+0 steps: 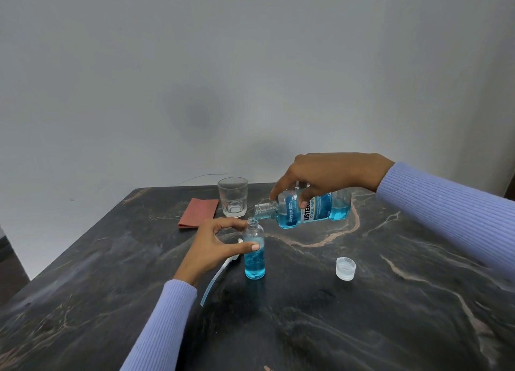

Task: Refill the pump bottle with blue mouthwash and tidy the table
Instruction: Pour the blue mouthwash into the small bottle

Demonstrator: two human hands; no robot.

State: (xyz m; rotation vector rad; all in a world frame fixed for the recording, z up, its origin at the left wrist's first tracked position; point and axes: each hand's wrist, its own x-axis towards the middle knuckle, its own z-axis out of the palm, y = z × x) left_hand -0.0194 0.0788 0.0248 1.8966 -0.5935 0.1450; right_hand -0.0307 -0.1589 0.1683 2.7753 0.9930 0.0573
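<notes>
A small clear pump bottle (pixel 254 262) stands upright on the dark marble table (pixel 348 315), roughly half full of blue liquid, its neck uncapped. My left hand (pixel 220 245) grips it from the left with thumb and fingers. My right hand (pixel 331 175) holds the large mouthwash bottle (pixel 309 210) tipped on its side, its mouth just above the small bottle's neck, and a thin blue stream runs in. The pump head with its dip tube (pixel 214 281) lies on the table behind my left hand, partly hidden.
The mouthwash bottle's clear cap (pixel 345 268) lies to the right of the small bottle. An empty glass tumbler (pixel 233 197) and a folded reddish cloth (pixel 198 213) sit at the far side of the table, near the grey wall.
</notes>
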